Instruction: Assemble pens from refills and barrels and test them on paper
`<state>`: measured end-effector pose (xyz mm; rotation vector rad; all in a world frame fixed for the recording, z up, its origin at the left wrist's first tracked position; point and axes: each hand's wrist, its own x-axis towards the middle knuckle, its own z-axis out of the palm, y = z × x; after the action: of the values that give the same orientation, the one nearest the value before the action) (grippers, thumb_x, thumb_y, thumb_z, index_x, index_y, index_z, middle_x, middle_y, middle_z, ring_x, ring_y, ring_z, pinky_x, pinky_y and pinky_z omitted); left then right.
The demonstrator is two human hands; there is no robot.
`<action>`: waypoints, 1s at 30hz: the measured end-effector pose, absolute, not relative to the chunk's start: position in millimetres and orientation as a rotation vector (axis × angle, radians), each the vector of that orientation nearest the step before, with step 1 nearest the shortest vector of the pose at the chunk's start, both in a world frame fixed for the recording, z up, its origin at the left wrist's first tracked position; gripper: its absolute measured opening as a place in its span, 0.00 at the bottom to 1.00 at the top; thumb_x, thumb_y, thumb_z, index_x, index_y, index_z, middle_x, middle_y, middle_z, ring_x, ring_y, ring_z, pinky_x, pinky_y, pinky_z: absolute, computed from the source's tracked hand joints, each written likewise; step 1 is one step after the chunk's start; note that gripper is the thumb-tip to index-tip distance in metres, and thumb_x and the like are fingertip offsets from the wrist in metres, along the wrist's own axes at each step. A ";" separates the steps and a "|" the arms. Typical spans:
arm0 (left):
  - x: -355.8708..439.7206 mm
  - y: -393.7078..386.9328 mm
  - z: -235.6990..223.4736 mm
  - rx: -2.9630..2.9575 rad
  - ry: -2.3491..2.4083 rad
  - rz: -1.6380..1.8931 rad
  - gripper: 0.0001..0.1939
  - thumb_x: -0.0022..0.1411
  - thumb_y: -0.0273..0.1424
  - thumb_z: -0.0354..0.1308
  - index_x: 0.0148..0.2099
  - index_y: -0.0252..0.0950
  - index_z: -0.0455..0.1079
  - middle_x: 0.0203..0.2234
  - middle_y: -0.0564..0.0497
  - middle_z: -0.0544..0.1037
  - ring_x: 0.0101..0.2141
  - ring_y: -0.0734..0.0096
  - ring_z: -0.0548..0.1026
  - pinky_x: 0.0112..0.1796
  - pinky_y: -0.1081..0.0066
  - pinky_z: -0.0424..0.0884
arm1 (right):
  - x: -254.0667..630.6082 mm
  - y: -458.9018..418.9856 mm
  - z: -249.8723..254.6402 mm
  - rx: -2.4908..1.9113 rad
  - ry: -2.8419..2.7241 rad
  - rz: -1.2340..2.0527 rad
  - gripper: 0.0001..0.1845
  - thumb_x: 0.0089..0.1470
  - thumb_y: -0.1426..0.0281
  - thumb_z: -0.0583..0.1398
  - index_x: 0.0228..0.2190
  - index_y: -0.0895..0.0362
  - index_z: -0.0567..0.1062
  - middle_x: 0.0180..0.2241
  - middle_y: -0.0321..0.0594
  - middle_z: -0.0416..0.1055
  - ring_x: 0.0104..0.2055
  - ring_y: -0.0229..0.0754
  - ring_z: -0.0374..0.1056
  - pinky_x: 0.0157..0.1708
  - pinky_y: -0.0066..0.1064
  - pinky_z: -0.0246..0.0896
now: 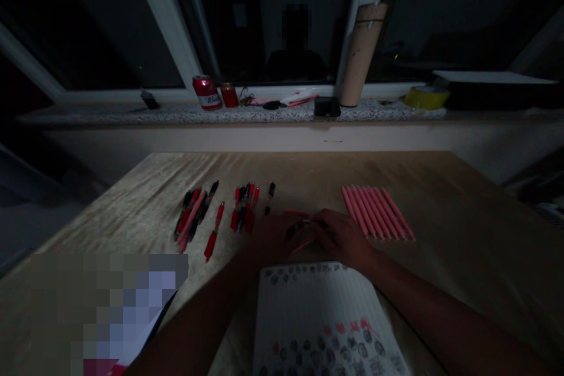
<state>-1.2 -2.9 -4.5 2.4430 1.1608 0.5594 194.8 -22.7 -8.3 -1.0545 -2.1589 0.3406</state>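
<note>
Left hand [275, 236] and right hand [341, 234] meet just beyond the notebook [308, 299], their fingers curled inward around a small bright piece [306, 221]. It is too dark to tell which hand pinches it; bringing both sets of fingertips so close probably keeps something so small steady. A pink piece [304, 243] shows below the fingers, whether gripped or resting cannot be told, and a pink strip [296, 212] lies at eleven o'clock. At three o'clock, pink pens [372, 211] lie side by side, seemingly to keep one colour together. Between nine and ten lies a red-and-black bunch [240, 208]; farther out at nine, a mixed heap [191, 220]. Between these two rests a lone red pen [211, 244]; the gaps presumably keep groups distinct.
</note>
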 end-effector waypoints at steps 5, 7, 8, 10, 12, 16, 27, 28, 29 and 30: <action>-1.2 -4.3 -0.9 2.427 1.153 0.556 0.19 0.63 0.42 0.47 0.47 0.38 0.71 0.34 0.49 0.78 0.31 0.71 0.74 0.31 0.74 0.66 | 194.5 -22.9 -8.0 -1.063 -2.163 0.344 0.10 0.59 0.69 0.50 0.38 0.56 0.70 0.32 0.42 0.72 0.33 0.40 0.68 0.32 0.31 0.62; -1.2 -4.3 -1.0 2.425 1.159 0.555 0.19 0.63 0.42 0.47 0.48 0.38 0.71 0.33 0.49 0.78 0.31 0.71 0.74 0.31 0.74 0.66 | 194.5 -22.8 -8.3 -1.055 -2.162 0.351 0.10 0.59 0.69 0.50 0.38 0.56 0.70 0.32 0.42 0.72 0.33 0.40 0.68 0.32 0.31 0.62; -1.2 -4.1 -1.4 2.423 1.159 0.555 0.19 0.63 0.42 0.47 0.48 0.38 0.71 0.33 0.49 0.78 0.31 0.71 0.74 0.32 0.74 0.66 | 194.5 -22.6 -8.5 -1.052 -2.160 0.352 0.10 0.59 0.69 0.50 0.39 0.56 0.70 0.32 0.42 0.72 0.33 0.40 0.68 0.32 0.30 0.62; -1.0 -3.7 -2.8 2.422 1.157 0.562 0.19 0.63 0.42 0.46 0.48 0.39 0.71 0.32 0.50 0.78 0.32 0.71 0.74 0.33 0.73 0.66 | 194.5 -22.4 -8.8 -1.044 -2.158 0.355 0.10 0.59 0.69 0.51 0.39 0.56 0.69 0.32 0.42 0.72 0.33 0.40 0.68 0.32 0.30 0.62; -0.9 -3.3 -4.0 2.424 1.163 0.572 0.19 0.63 0.43 0.46 0.47 0.39 0.71 0.32 0.50 0.78 0.32 0.71 0.74 0.33 0.73 0.66 | 194.5 -22.3 -9.2 -1.040 -2.157 0.361 0.09 0.59 0.70 0.51 0.39 0.57 0.69 0.32 0.42 0.72 0.33 0.40 0.68 0.32 0.30 0.61; -1.0 -3.3 -3.8 2.426 1.159 0.553 0.19 0.63 0.43 0.46 0.47 0.38 0.71 0.34 0.49 0.78 0.32 0.70 0.74 0.33 0.73 0.66 | 194.7 -22.3 -9.6 -1.068 -2.162 0.354 0.09 0.59 0.69 0.51 0.38 0.57 0.70 0.32 0.42 0.72 0.32 0.40 0.68 0.32 0.30 0.61; 0.2 -5.4 0.1 2.447 1.193 0.519 0.20 0.63 0.44 0.46 0.46 0.38 0.72 0.29 0.50 0.77 0.29 0.71 0.74 0.30 0.74 0.64 | 194.8 -22.6 -9.4 -1.047 -2.148 0.379 0.10 0.59 0.69 0.50 0.37 0.57 0.70 0.31 0.42 0.72 0.32 0.39 0.68 0.32 0.30 0.61; 0.4 -5.5 -0.1 2.449 1.191 0.525 0.20 0.63 0.44 0.46 0.46 0.38 0.72 0.29 0.50 0.77 0.29 0.71 0.74 0.30 0.74 0.64 | 194.9 -22.5 -9.5 -1.054 -2.152 0.380 0.10 0.59 0.68 0.50 0.37 0.57 0.70 0.31 0.41 0.72 0.32 0.39 0.68 0.31 0.29 0.61; 0.4 -5.5 -0.3 2.450 1.191 0.531 0.21 0.63 0.45 0.45 0.46 0.38 0.72 0.29 0.50 0.78 0.29 0.71 0.74 0.30 0.74 0.64 | 195.1 -22.5 -9.7 -1.060 -2.156 0.381 0.10 0.59 0.68 0.51 0.37 0.57 0.70 0.31 0.41 0.71 0.31 0.39 0.68 0.31 0.29 0.61; 0.5 -5.6 -0.6 2.451 1.192 0.538 0.21 0.63 0.45 0.45 0.46 0.38 0.72 0.29 0.50 0.78 0.29 0.71 0.74 0.30 0.74 0.64 | 195.3 -22.4 -9.9 -1.065 -2.160 0.383 0.10 0.59 0.68 0.51 0.36 0.57 0.70 0.31 0.41 0.71 0.31 0.39 0.67 0.31 0.30 0.61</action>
<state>0.5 -5.6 -0.6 2.4505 1.1920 0.5382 195.3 -22.4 -9.9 -1.0645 -2.1597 0.3828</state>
